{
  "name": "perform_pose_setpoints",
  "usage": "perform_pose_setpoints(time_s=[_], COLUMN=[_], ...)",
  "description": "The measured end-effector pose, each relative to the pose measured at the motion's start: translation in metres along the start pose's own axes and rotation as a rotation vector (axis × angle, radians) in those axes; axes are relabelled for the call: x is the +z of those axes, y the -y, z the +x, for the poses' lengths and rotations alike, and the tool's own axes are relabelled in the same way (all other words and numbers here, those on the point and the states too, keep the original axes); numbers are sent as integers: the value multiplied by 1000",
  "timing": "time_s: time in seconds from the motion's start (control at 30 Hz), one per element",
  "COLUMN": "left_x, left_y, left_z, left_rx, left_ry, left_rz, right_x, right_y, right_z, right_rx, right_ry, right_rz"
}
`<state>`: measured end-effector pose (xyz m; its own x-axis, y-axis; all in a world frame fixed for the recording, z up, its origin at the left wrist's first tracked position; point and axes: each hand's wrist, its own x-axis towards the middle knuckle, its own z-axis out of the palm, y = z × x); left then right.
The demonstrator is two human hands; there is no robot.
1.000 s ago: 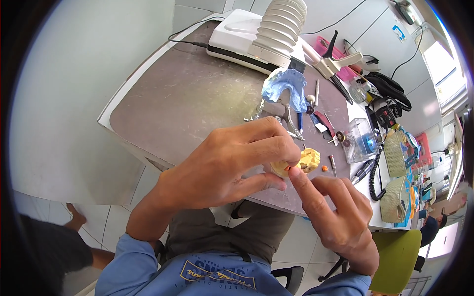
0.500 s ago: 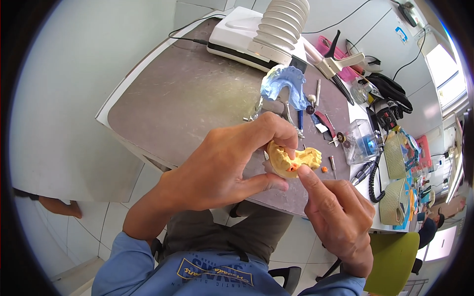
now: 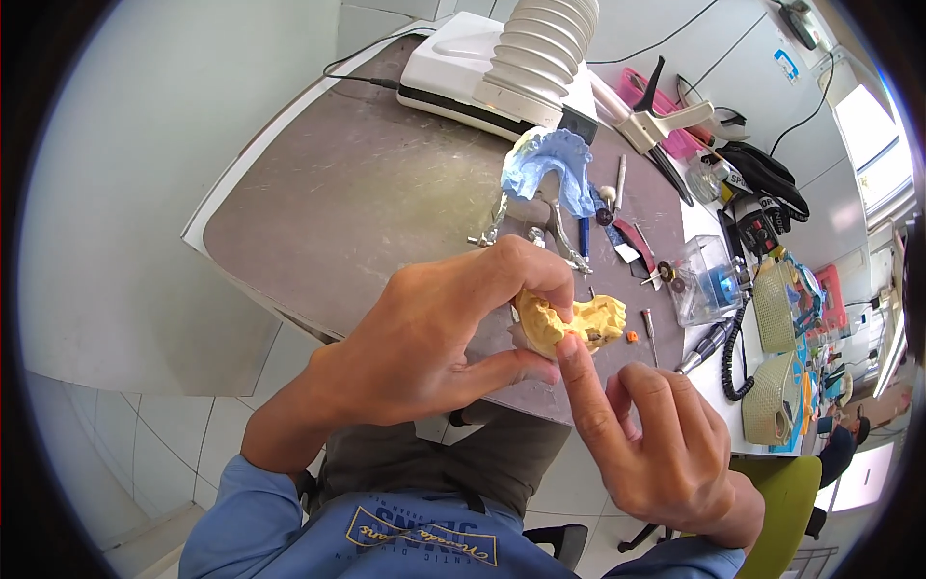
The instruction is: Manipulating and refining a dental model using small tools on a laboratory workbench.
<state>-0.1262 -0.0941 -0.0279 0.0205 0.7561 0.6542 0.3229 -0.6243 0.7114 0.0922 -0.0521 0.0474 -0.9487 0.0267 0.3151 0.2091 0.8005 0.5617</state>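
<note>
My left hand (image 3: 429, 333) grips a yellow plaster dental model (image 3: 603, 318) between its thumb below and its curled fingers above, just over the table's near edge. From the right, the outstretched index finger of my right hand (image 3: 666, 444) touches the model's near side. The other fingers of that hand are loosely curled, with nothing seen in them. An orange bit on the model is mostly covered by the fingertip. Right of the model lies a small orange piece (image 3: 632, 337), beside a thin hand tool (image 3: 650, 333).
A blue dental cast (image 3: 555, 169) rests on a metal articulator (image 3: 558, 232). Behind it stands a white machine with a ribbed hose (image 3: 540, 58). A clear box (image 3: 702, 289), a handpiece (image 3: 706, 345), a dispensing gun (image 3: 666, 125) and woven baskets (image 3: 772, 400) line the right side.
My right hand has shifted right and down, its index fingertip sliding left along the model. The orange bit seen under the fingertip before is now mostly hidden. My left hand keeps its hold.
</note>
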Motion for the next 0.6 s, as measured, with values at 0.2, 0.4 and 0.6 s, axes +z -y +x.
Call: perform_pose_setpoints(time_s=[0.2, 0.4, 0.6], left_x=[3, 5, 6], left_y=[2, 5, -2], left_z=[5, 3, 9], left_rx=[85, 106, 154], left_ry=[-24, -40, 7], left_rz=[29, 73, 95], right_x=[-15, -7, -6], right_y=[4, -3, -7], right_z=[10, 4, -20], right_rx=[75, 172, 551], right_ry=[98, 61, -169], right_rz=[32, 291, 534])
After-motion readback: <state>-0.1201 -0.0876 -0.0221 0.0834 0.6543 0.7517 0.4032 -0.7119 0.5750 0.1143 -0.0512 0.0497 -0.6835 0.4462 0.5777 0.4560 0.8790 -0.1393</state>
